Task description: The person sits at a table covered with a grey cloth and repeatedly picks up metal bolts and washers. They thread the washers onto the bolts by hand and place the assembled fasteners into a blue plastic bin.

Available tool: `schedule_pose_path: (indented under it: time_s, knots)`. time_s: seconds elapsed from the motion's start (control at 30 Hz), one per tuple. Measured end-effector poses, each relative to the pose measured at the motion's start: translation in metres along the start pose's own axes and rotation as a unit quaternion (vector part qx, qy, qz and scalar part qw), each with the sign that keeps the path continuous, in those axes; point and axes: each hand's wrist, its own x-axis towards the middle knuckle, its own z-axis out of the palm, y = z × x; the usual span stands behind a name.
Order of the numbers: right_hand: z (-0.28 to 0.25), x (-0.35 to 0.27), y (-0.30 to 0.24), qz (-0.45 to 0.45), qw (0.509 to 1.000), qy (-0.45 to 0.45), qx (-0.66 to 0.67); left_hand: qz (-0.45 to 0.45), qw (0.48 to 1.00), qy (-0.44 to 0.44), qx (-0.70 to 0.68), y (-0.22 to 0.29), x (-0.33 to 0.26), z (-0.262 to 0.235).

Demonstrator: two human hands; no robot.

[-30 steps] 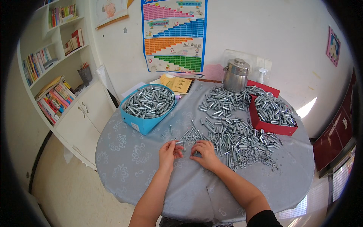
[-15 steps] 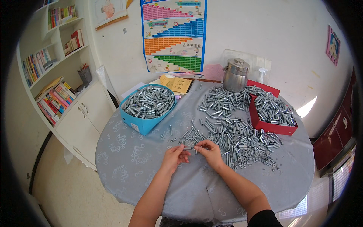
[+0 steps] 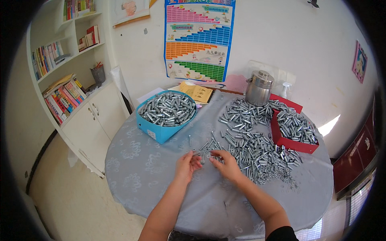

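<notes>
My left hand [image 3: 186, 168] is closed lightly, palm turned inward, with a short grey metal sleeve [image 3: 196, 153] at its thumb and fingertips. Facing it across a small gap, my right hand [image 3: 227, 165] has its thumb and fingers curled together; whatever is in the pinch is too small to make out. Loose bolts [image 3: 216, 141] and small nuts lie on the cloth just beyond my fingertips. A single bolt [image 3: 190, 140] stands near my left hand. To the right of my right hand spreads a big pile of metal sleeves and bolts [image 3: 253, 154], with nuts and washers [image 3: 267, 176] along its near edge.
A blue bin [image 3: 161, 133] full of metal sleeves stands at the back left. At the right is a red box [image 3: 295, 145], also full. A steel canister [image 3: 259, 89] and yellow papers [image 3: 197, 92] sit at the back of the cloth-covered round table [image 3: 140, 176].
My hands have moved apart slightly, the right one drawing away from the sleeve at my left fingertips. The whole view has shifted, so the scene sits further right and lower.
</notes>
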Motion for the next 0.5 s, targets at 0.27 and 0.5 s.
schedule_pose_path:
  time_s: [0.27, 0.5]
  knots:
    - [0.024, 0.063, 0.020, -0.165, 0.967, -0.092, -0.173, 0.038, 0.993, 0.087, -0.067, 0.015, 0.008, -0.019]
    - [0.042, 0.077, 0.032, -0.158, 0.932, -0.159, -0.284, 0.021, 0.992, 0.102, -0.070, 0.011, 0.008, -0.020]
